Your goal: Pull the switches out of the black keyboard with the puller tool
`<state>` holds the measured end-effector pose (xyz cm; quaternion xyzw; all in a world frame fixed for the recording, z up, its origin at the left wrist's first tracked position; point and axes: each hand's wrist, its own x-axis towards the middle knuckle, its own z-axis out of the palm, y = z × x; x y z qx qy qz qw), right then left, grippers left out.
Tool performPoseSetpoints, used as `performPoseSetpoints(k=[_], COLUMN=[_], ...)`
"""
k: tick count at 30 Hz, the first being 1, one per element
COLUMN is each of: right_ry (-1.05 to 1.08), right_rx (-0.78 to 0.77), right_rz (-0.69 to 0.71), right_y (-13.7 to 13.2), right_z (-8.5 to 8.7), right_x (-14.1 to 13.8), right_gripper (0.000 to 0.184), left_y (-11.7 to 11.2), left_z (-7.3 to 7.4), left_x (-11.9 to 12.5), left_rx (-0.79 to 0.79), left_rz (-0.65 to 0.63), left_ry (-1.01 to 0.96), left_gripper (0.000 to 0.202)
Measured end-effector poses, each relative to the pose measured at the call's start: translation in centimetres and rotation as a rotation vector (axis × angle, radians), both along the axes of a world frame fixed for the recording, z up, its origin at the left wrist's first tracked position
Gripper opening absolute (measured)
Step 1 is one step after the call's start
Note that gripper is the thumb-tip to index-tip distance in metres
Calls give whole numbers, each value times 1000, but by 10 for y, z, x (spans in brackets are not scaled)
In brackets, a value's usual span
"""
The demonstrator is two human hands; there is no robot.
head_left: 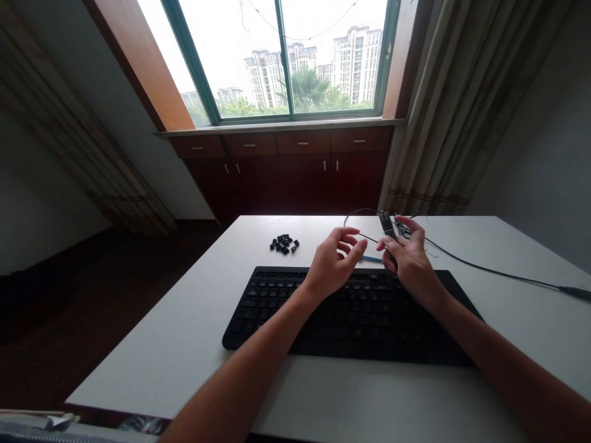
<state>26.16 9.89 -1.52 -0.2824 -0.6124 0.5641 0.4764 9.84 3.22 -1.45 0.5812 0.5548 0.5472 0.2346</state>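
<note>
My right hand (409, 255) grips a small dark rectangular object (386, 225) between thumb and fingers, above the back right of the keyboard. What kind of object it is, I cannot make out. My left hand (335, 258) hovers over the keyboard's back edge, its fingers loosely curled and the thumb apart from them, with nothing visible in its grasp. A thin dark cable (368, 237) runs between the two hands. Beneath both arms lies a black keyboard (351, 341), partly covered by them. A thin blue stick (371, 259) shows between the hands, partly hidden by the right.
Several loose black keycaps (282, 243) are piled behind the keyboard's left part. A black cord (494, 271) crosses the white table (175, 344) to the right, ending at a thicker dark piece (574, 292). Dark red cabinets (286, 178) stand beyond the table under a window.
</note>
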Motion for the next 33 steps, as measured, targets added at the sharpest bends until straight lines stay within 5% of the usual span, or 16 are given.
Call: performPoseSetpoints(k=[5, 12, 17, 22, 29, 33], right_ry=[-51, 8, -116, -214, 334, 420], right_rx=[126, 72, 227, 332, -258, -352], right_rz=[11, 159, -168, -483, -88, -37], right_y=[2, -3, 1, 8, 10, 8], right_z=[1, 4, 2, 3, -2, -4], right_x=[4, 4, 6, 9, -2, -7], right_gripper=[19, 60, 40, 37, 18, 17], left_y=[1, 2, -5, -9, -5, -4], left_z=[-3, -6, -2, -3, -8, -9], left_x=[0, 0, 6, 10, 10, 12], left_rx=[-16, -42, -14, -65, -126, -124], left_rz=[-9, -33, -78, -79, -66, -64], left_ry=[-27, 7, 242, 173, 107, 113], left_gripper=[41, 39, 38, 51, 54, 54])
